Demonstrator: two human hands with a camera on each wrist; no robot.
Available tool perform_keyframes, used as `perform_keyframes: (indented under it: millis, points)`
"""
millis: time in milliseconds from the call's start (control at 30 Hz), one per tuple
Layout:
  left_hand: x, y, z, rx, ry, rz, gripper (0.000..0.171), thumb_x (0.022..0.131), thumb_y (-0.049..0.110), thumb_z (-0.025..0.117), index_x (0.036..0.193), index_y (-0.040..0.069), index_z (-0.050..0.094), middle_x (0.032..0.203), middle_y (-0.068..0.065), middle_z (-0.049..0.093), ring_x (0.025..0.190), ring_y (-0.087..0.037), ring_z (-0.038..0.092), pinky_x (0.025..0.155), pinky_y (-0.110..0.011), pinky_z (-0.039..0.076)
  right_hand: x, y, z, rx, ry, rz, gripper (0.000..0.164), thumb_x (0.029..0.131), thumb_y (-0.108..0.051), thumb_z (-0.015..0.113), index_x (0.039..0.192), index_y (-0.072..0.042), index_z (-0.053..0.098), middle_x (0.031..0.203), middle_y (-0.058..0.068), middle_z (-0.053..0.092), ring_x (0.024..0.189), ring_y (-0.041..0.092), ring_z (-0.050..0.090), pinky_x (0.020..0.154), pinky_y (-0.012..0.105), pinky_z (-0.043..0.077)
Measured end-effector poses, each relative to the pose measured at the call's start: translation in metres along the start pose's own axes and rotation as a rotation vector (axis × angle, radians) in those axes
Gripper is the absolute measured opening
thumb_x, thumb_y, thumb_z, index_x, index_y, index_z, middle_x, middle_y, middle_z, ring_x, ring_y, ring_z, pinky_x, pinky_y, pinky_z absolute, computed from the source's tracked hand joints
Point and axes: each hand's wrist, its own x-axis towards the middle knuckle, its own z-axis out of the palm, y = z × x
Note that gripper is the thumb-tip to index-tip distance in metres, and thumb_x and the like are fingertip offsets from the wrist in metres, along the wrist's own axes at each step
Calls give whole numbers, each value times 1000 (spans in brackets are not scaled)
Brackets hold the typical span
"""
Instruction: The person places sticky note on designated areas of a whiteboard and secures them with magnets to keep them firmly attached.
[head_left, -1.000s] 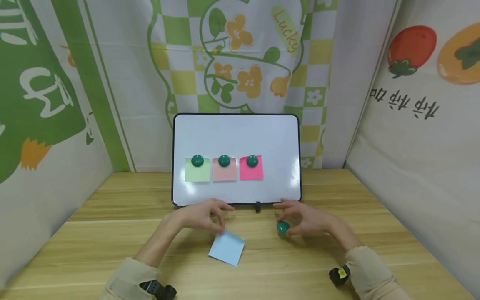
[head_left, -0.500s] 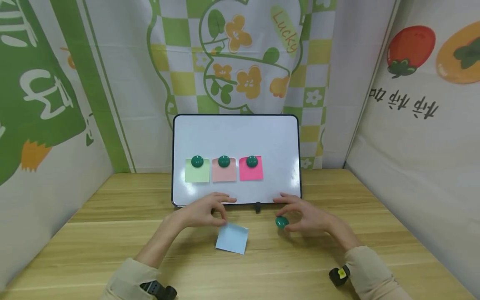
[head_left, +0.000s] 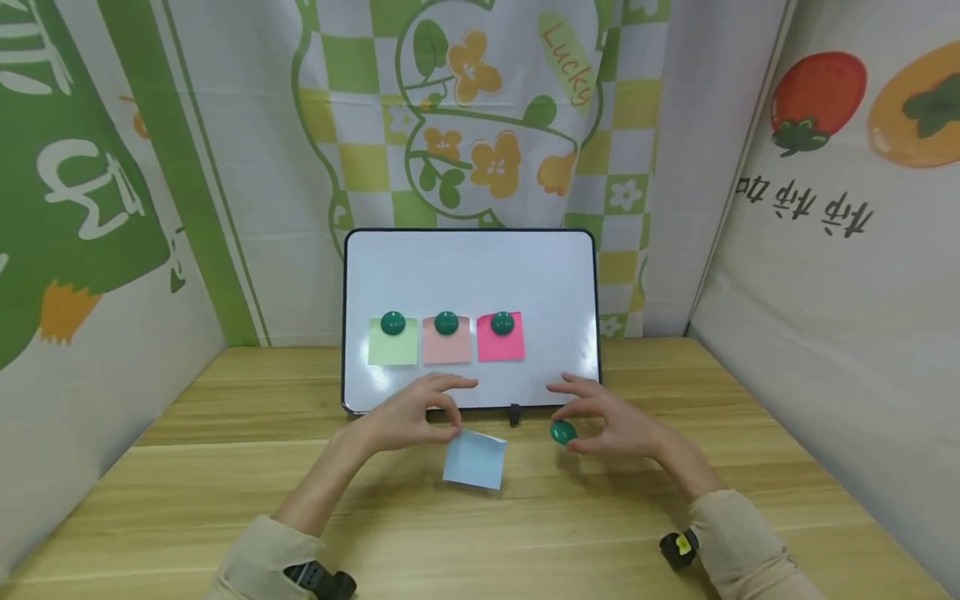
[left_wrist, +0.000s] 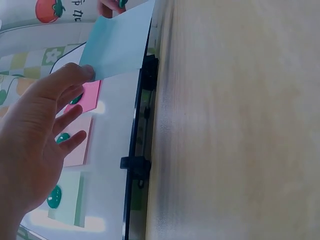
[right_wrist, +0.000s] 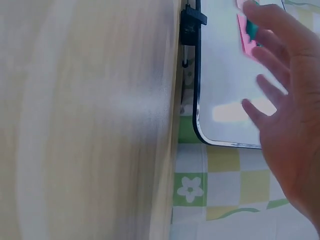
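Observation:
My left hand [head_left: 414, 414] pinches a light blue sticky note [head_left: 476, 460] by its upper left corner, thumb against forefinger; in the left wrist view the note [left_wrist: 120, 42] stretches out beyond the fingertips. A round green magnet [head_left: 562, 432] is held between the thumb and forefinger of my right hand [head_left: 617, 423], other fingers spread. Behind both hands stands a whiteboard [head_left: 472, 267]. On it, a green note [head_left: 392, 348], a pale pink note [head_left: 447, 348] and a hot pink note [head_left: 501, 346] hang in a row, each under a green magnet.
The wooden table [head_left: 570, 533] runs under both arms. A black clip [head_left: 514, 414] sits at the whiteboard's lower edge. Printed curtains [head_left: 630, 192] hang behind and at both sides. Each wrist wears a black strapped camera [head_left: 678, 548].
My left hand has carried the blue note up and to the right, towards the board. The right hand has raised the green magnet slightly.

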Motion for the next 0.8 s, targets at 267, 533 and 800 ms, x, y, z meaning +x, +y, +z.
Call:
perform_keyframes:
  millis: [267,533,800]
  points:
    - [2,0,-1,12,40,-8,14,87,15,73,81,27,69,148,-4,53,140,-29,44,114,-49,39,7,-4,-4,-64,149,-131,36,80,-20,83,114,-21,71,151,10,48,147,38,30,112,66,30]
    - [14,2,-3,89,100,-22,13,88,17,73,79,26,69,145,0,55,134,-25,50,109,-45,46,14,-14,-9,-153,233,-178,38,79,-16,83,115,-16,70,150,11,48,145,38,32,112,62,35]
    - [32,5,-3,141,174,9,11,88,18,70,79,23,68,142,-2,58,132,-25,52,108,-43,47,21,-19,-12,-274,308,-250,41,78,-18,84,116,-14,70,149,12,50,144,35,36,115,54,37]
